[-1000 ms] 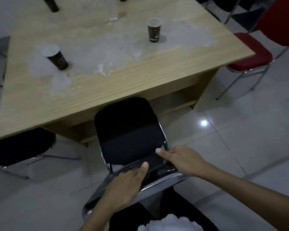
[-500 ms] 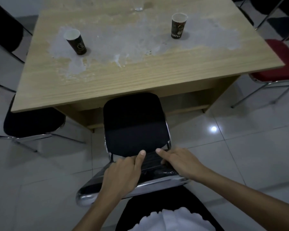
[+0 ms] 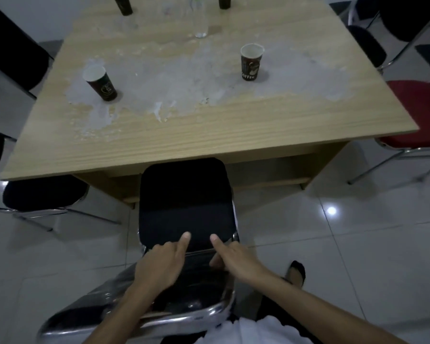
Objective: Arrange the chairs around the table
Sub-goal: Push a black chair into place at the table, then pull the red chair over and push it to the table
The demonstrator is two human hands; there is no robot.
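A black padded chair (image 3: pixel 185 202) with a chrome frame stands in front of me, its seat's far edge just under the near edge of the light wooden table (image 3: pixel 233 135). My left hand (image 3: pixel 160 266) and my right hand (image 3: pixel 236 259) both grip the top of its backrest, thumbs pointing toward the seat. A second black chair (image 3: pixel 45 194) sits at the table's left corner. A red chair (image 3: pixel 417 115) stands at the right side. More black chairs show at far left (image 3: pixel 15 50) and far right (image 3: pixel 372 43).
Two dark paper coffee cups (image 3: pixel 101 83) (image 3: pixel 251 62) stand on the table among pale stains. A clear plastic bottle (image 3: pixel 200 18) and dark bottles (image 3: pixel 123 4) stand at the far end. Glossy white tiles surround the table. My foot (image 3: pixel 296 271) is beside the chair.
The chair has slid forward toward the table, its seat now reaching the table's near edge. My view has shifted closer and more square to the table. Both hands stayed on the backrest.
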